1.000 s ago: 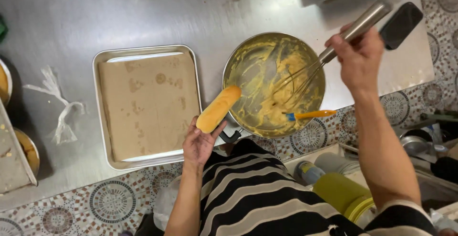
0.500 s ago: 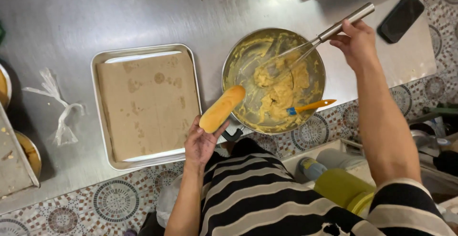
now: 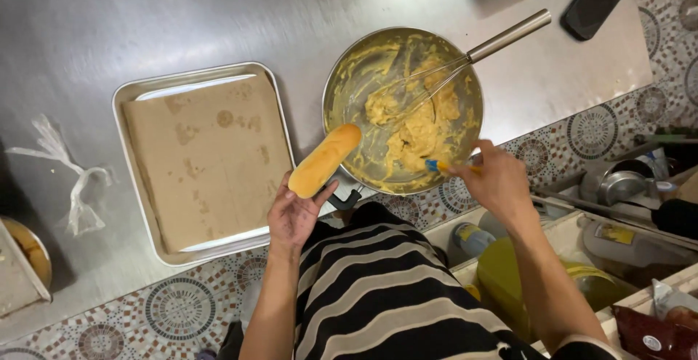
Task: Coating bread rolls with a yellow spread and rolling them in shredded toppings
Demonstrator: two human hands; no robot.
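Left hand (image 3: pixel 293 214) grips a bread roll (image 3: pixel 324 160) over the pan (image 3: pixel 342 76) rim. Right hand (image 3: pixel 498 182) pinches a small blue-and-orange tool (image 3: pixel 438 165), mostly hidden under its fingers. The whisk (image 3: pixel 465 58) rests in yellow batter, beside the tray (image 3: pixel 134 91)

Tray (image 3: pixel 138 98) left of bowl (image 3: pixel 342 84) — whisk (image 3: pixel 465 58) inside

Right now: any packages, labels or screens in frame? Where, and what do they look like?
Phone: top right on the steel table, flat black rectangle, screen dark.
Red packet: bottom right corner, glossy dark red with a small round white label.
Clear plastic bag: left on the table, crumpled and knotted.
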